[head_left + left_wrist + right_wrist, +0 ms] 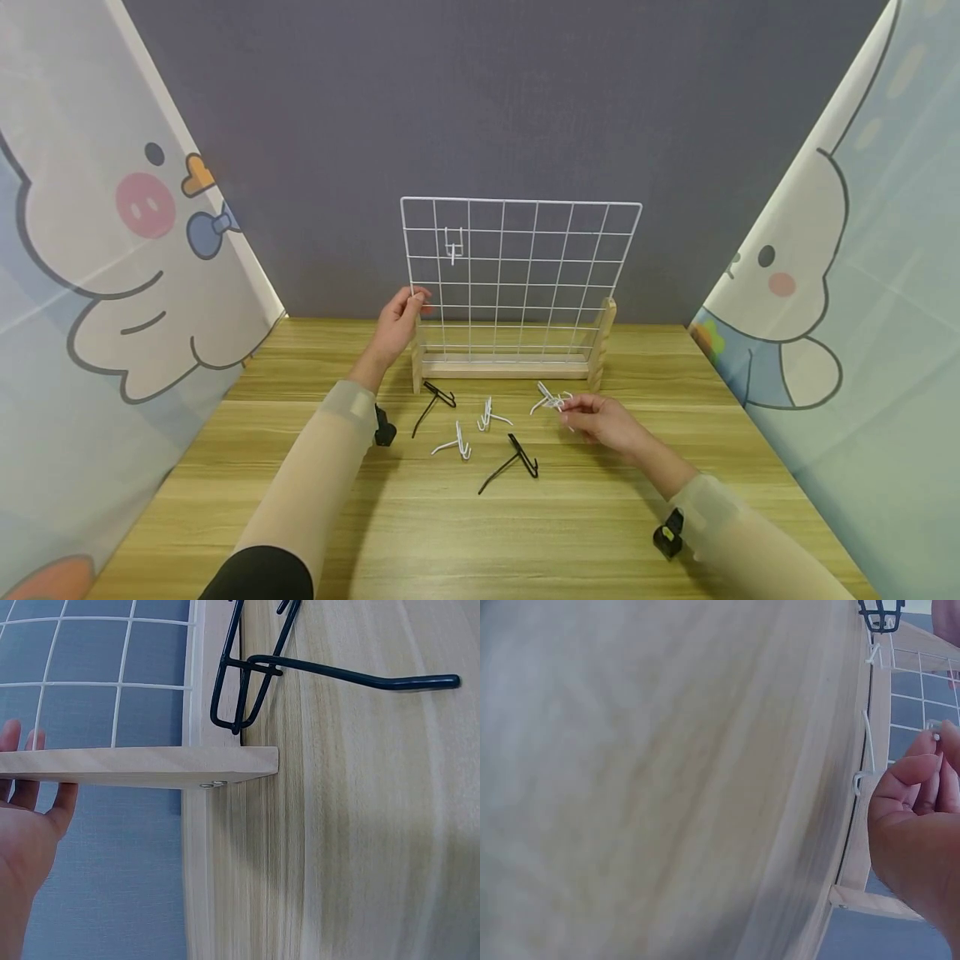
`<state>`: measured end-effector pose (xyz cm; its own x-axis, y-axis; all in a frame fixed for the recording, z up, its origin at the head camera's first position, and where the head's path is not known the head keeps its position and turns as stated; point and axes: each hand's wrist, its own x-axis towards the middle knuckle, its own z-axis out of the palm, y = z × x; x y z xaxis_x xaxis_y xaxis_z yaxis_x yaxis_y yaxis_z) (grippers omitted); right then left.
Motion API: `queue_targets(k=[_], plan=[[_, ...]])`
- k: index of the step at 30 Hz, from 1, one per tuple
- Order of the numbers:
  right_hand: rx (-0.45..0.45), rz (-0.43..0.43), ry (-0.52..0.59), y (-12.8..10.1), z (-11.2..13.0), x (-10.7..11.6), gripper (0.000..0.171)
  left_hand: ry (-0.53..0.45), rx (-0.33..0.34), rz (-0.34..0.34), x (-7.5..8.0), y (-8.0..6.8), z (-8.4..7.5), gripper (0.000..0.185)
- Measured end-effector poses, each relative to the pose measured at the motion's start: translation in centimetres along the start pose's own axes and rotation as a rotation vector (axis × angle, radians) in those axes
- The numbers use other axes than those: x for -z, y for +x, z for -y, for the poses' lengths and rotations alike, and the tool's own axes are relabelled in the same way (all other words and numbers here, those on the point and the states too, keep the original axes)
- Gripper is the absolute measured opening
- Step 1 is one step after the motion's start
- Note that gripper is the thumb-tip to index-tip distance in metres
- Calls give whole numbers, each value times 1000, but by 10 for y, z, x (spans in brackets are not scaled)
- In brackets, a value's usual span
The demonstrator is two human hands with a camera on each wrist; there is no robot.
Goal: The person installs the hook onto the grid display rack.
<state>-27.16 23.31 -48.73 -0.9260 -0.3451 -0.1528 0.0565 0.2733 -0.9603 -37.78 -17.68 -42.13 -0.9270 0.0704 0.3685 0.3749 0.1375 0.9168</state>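
Note:
A white wire grid panel (517, 283) stands in a wooden base (506, 369), leaning back, with a white double-prong hook (453, 248) hung near its upper left. My left hand (401, 321) grips the base's left wooden upright (135, 761), thumb on the near side and fingertips showing beyond it. Low over the table, my right hand (600, 423) pinches a white wire hook (936, 736) between thumb and fingers; most of it is hidden by them in the right wrist view. Just behind that hand, another white hook (543, 390) lies on the table.
Two more white hooks, a nearer one (459, 442) and a farther one (488, 414), lie in front of the base. A black hook (435, 400) sits by the left upright and another black hook (517, 457) nearer me. The wooden table (465, 542) meets a grey back wall (517, 100).

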Motion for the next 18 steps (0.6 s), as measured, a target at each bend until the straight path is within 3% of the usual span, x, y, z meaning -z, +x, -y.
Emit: queue_targets(k=[18], plan=[[55, -69, 39, 4, 27, -3, 38, 33, -9, -14, 0, -1, -2, 43]])
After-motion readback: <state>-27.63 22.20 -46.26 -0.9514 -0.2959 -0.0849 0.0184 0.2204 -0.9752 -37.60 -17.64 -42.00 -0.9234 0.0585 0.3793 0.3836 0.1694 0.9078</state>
